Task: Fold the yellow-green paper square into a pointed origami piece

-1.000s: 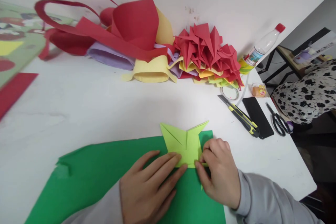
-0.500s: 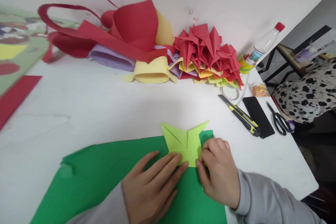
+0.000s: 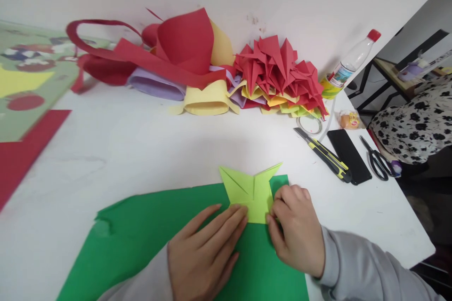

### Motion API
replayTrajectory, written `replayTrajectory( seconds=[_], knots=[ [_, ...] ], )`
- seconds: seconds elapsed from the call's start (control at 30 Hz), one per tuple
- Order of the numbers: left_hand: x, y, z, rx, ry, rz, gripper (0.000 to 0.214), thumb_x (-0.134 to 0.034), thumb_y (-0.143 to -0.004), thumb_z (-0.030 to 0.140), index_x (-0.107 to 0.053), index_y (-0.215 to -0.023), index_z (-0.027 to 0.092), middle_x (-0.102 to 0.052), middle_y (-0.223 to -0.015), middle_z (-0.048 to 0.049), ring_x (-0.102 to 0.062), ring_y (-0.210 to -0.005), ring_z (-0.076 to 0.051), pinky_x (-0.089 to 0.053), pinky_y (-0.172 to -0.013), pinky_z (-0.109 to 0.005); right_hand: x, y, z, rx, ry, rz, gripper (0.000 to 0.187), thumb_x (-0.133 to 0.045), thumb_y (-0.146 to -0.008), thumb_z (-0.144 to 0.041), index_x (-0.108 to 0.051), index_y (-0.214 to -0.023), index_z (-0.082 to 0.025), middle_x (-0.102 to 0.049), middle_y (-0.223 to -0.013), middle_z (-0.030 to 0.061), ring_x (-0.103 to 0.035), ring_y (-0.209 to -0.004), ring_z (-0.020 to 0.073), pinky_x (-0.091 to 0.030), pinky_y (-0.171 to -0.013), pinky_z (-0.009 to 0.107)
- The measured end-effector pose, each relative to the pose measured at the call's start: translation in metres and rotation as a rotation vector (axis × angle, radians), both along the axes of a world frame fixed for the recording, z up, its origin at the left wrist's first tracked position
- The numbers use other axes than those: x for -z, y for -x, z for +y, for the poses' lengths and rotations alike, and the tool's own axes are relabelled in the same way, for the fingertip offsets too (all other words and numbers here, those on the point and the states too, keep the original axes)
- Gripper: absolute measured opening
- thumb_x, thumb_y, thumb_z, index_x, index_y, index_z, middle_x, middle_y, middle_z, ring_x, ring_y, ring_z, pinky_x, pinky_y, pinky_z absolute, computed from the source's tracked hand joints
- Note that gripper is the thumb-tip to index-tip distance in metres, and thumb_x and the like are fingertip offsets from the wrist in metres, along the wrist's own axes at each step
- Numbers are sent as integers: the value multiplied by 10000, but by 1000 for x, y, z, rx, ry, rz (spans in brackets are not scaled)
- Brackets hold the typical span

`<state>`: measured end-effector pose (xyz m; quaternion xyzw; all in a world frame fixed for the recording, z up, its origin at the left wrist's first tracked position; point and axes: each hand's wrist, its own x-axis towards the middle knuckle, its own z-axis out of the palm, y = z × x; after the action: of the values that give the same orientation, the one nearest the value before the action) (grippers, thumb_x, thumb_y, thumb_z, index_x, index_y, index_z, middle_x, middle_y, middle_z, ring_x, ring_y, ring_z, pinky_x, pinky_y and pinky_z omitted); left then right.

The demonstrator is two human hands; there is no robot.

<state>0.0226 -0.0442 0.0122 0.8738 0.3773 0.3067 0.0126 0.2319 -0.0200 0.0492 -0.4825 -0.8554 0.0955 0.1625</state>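
A folded piece of lime-green paper (image 3: 251, 189) with two pointed upper corners lies on a large dark green sheet (image 3: 151, 225). My left hand (image 3: 208, 249) rests flat, fingers stretched out, with its fingertips on the lower left of the folded paper. At the paper's lower right edge, my right hand (image 3: 298, 230) has its fingers curled and pinches the edge between thumb and forefinger. The curled fingers hide part of that edge.
Red folded-paper spikes (image 3: 275, 61) and curved paper pieces (image 3: 187, 42) lie along the wall. To the right are a utility knife (image 3: 326, 157), a black phone (image 3: 349, 156), scissors (image 3: 377, 160), a tape roll (image 3: 310, 125) and a bottle (image 3: 348, 68). A person in patterned clothing (image 3: 415, 122) is beyond.
My left fingers have drawn slightly closer together and back from the paper's lower middle. My right hand keeps its pinch at the edge. The view has shifted a little.
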Motion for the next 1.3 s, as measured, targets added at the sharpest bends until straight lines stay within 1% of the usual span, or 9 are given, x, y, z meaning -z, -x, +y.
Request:
replayTrajectory(
  seconds=[0.13, 0.27, 0.4, 0.6, 0.8, 0.9, 1.0, 1.17, 1.3],
  knots=[
    [-1, 1, -2, 6, -18, 38, 301, -429, -934, 82, -662, -1122, 58, -726, -1145, -131, -623, -1140, -229, -309, -1135, -420, 1, 0, 0, 6, -11, -1, 136, -476, -890, -176, -517, -760, -175, -489, -849, 52, -409, -797, 213, -299, -711, 378],
    [-2, 1, -2, 6, -49, 57, 338, -441, -864, -14, -661, -1106, 71, -741, -1102, -118, -622, -1159, -208, -323, -1156, -412, 2, 0, 0, 4, -18, -10, 142, -483, -888, -180, -517, -751, -174, -490, -846, 52, -412, -795, 213, -299, -706, 376],
    [-4, 5, 3, 40, -21, 4, 339, -423, -870, -25, -621, -1133, 55, -733, -1109, -128, -612, -1170, -181, -346, -1154, -359, 3, 0, 1, 9, -32, -11, 129, -500, -882, -179, -523, -756, -176, -498, -854, 53, -416, -799, 214, -302, -713, 377],
    [-5, 15, 10, 106, -24, -98, 336, -430, -872, -22, -595, -1157, 45, -705, -1138, -163, -606, -1159, -211, -461, -1066, -358, 3, 0, 1, 7, -35, -16, 120, -518, -874, -185, -532, -756, -176, -502, -850, 50, -409, -792, 210, -297, -710, 371],
    [-1, 9, 6, 97, -19, 6, 346, -401, -916, 34, -585, -1207, 73, -677, -1201, -162, -588, -1180, -226, -447, -1055, -404, 3, 0, 1, 10, -53, -26, 137, -503, -882, -191, -540, -752, -169, -504, -845, 54, -400, -792, 214, -289, -706, 376],
    [3, 8, 5, 78, -55, 7, 350, -417, -891, 30, -601, -1181, 94, -688, -1191, -147, -592, -1185, -228, -414, -1099, -430, 4, 0, 1, 12, -45, -37, 136, -506, -888, -200, -544, -761, -169, -506, -850, 54, -400, -799, 214, -287, -711, 375],
    [4, 9, 6, 76, -72, 8, 421, -406, -858, 9, -589, -1222, 113, -699, -1187, -127, -597, -1195, -223, -365, -1147, -461, 4, 0, 2, 10, -36, -47, 133, -513, -888, -203, -545, -763, -171, -508, -852, 52, -399, -801, 215, -287, -714, 375],
    [1, 13, 8, 108, -19, 37, 438, -379, -871, -27, -574, -1245, 91, -719, -1158, -123, -596, -1205, -197, -361, -1164, -410, 3, -1, 1, 11, -27, -41, 135, -506, -888, -197, -544, -761, -172, -509, -854, 54, -399, -801, 215, -291, -711, 376],
    [3, 15, 9, 117, -17, 1, 527, -363, -882, -39, -486, -1374, 104, -725, -1155, -111, -610, -1191, -194, -422, -1127, -390, 3, -1, 1, 7, -28, -41, 127, -508, -889, -199, -550, -772, -172, -513, -860, 56, -402, -805, 217, -291, -710, 376]
  ],
)
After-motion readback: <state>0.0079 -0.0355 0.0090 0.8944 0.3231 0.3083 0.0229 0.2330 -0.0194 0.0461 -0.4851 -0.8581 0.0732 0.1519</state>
